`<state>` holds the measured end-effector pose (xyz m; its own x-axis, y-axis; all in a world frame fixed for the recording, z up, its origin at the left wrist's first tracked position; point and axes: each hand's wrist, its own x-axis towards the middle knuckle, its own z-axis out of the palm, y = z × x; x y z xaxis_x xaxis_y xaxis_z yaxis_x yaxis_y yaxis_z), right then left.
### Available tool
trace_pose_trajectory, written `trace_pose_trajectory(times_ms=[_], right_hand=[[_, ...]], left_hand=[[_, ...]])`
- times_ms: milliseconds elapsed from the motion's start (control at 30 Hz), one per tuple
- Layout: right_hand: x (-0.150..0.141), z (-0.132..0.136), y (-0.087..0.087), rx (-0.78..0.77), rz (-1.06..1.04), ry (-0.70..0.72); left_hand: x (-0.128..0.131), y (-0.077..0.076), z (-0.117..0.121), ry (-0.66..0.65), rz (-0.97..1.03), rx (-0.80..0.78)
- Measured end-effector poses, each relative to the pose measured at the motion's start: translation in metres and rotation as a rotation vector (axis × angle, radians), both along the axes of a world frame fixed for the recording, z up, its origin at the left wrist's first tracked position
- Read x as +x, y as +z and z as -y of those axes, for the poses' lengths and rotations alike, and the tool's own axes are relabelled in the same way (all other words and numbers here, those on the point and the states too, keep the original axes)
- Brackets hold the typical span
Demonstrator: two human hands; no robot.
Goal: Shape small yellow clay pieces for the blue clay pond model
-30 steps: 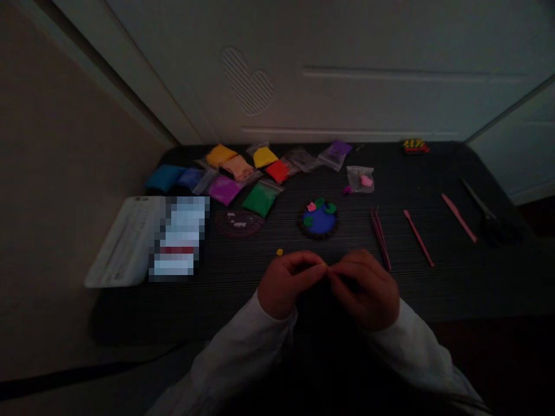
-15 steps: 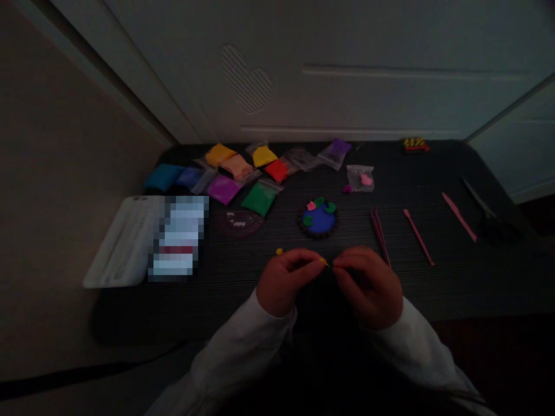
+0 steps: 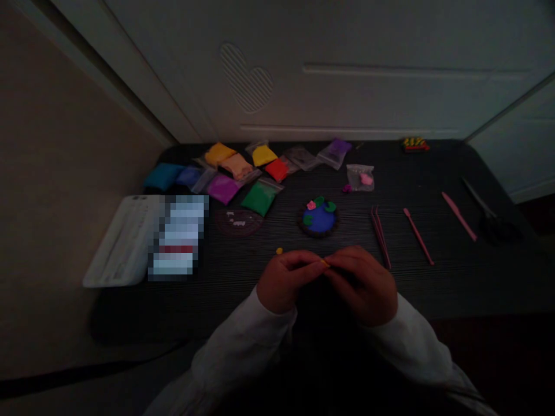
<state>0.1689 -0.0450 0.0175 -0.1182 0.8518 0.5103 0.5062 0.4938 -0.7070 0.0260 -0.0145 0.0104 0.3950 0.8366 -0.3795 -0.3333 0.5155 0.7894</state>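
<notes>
My left hand [image 3: 288,280] pinches a tiny piece of yellow clay [image 3: 324,262], mostly covered by the fingertips. My right hand [image 3: 366,283] is closed at the same spot, thumb and fingers pressed against the clay's other side. The fingertips of both hands meet. A small yellow clay lump [image 3: 279,251] lies on the table just beyond my left hand. Farther out sits a round clay pond [image 3: 319,217] with a blue middle, a dark bumpy rim, green lily pads and a pink flower.
Bags of coloured clay, among them a green one [image 3: 261,197], cover the back left. Tweezers [image 3: 380,238], a pink modelling stick [image 3: 418,237], a pink plastic knife [image 3: 459,216] and scissors [image 3: 489,211] lie on the right. A white tray [image 3: 124,242] stands left, beside a blurred-out screen.
My right hand has moved left, closing the small gap to my left fingertips. The thin yellow strand that showed between the hands is now mostly hidden.
</notes>
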Motion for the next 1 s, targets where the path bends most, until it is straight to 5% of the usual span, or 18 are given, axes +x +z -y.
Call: trace_pose_trajectory(times_ms=[467,1000], right_hand=[[0.0044,0.0044,0.0029,-0.061,-0.129,-0.055],[0.0004,0.0008,0.0004,-0.041,-0.017,-0.002]], left_hand=[[-0.0015,-0.0021,0.0007,0.003,-0.076,-0.015],[-0.0016,-0.0019,0.0005,0.016,-0.04,-0.036]])
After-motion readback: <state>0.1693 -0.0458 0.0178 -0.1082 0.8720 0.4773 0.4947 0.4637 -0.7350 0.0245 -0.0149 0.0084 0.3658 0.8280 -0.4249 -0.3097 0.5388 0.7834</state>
